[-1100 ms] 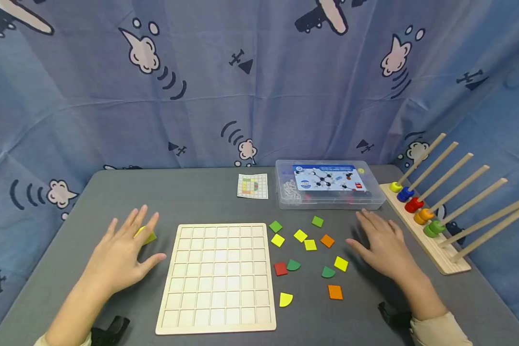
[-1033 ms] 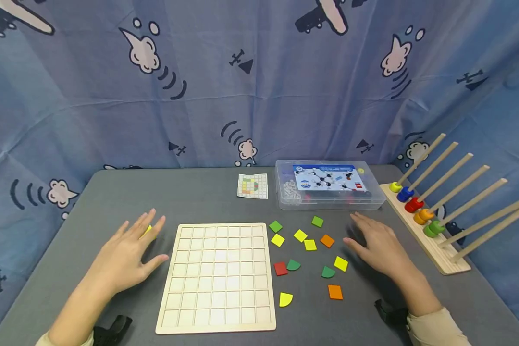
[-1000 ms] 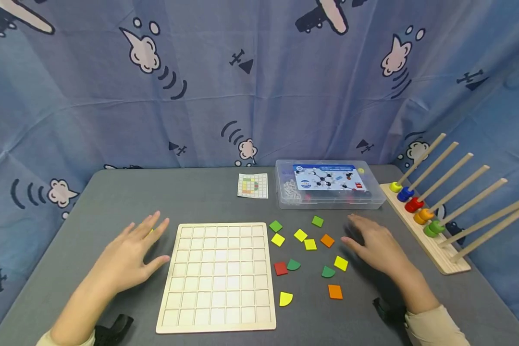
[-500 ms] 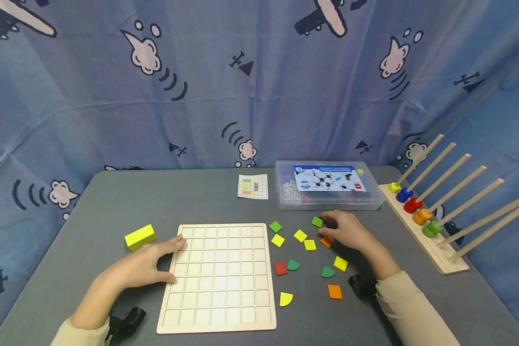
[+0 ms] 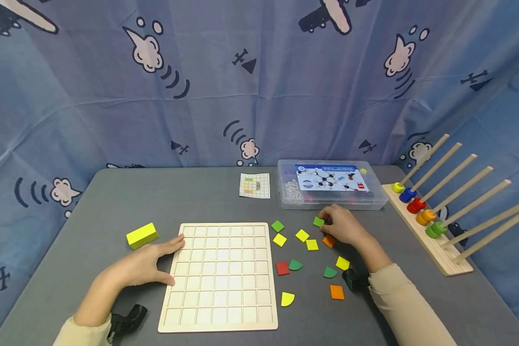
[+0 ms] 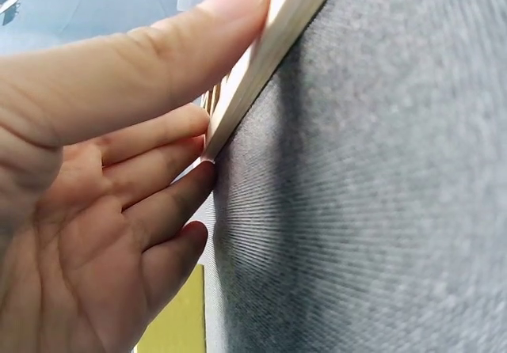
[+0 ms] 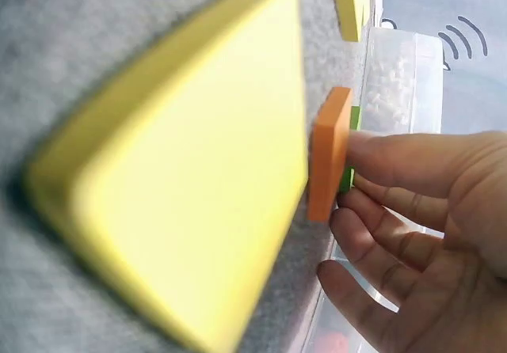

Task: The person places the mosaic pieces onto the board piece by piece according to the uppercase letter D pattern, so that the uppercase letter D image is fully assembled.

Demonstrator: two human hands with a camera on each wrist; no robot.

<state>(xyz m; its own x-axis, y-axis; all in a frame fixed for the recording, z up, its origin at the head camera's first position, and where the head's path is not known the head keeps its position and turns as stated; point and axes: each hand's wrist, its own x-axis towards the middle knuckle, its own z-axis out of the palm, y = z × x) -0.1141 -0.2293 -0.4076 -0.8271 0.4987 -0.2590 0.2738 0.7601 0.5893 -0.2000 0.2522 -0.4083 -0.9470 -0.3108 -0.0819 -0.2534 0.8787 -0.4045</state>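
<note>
My left hand point(image 5: 142, 265) rests against the left edge of a wooden grid board point(image 5: 218, 278), thumb and fingers spread on its rim. The left wrist view shows its fingertips touching the board's side. At the right, my right hand point(image 5: 345, 226) pinches a small green square tile point(image 5: 317, 221) between thumb and forefinger. Seen from the right wrist, that green tile point(image 7: 356, 118) is mostly hidden behind an orange tile point(image 7: 329, 155) in front of the thumb. A large blurred yellow tile point(image 7: 190, 171) lies nearest that camera.
Loose yellow, red, green and orange tiles lie right of the board, including a red square point(image 5: 282, 268). A yellow block point(image 5: 142, 235) sits left of it. Behind are a patterned card point(image 5: 254, 186) and a clear plastic box point(image 5: 291, 199). A pegged bead rack point(image 5: 454, 262) stands far right.
My left hand has moved right from over the yellow block to the board's edge, uncovering the block. My right hand has moved left to the green tile and closed its fingertips on it.
</note>
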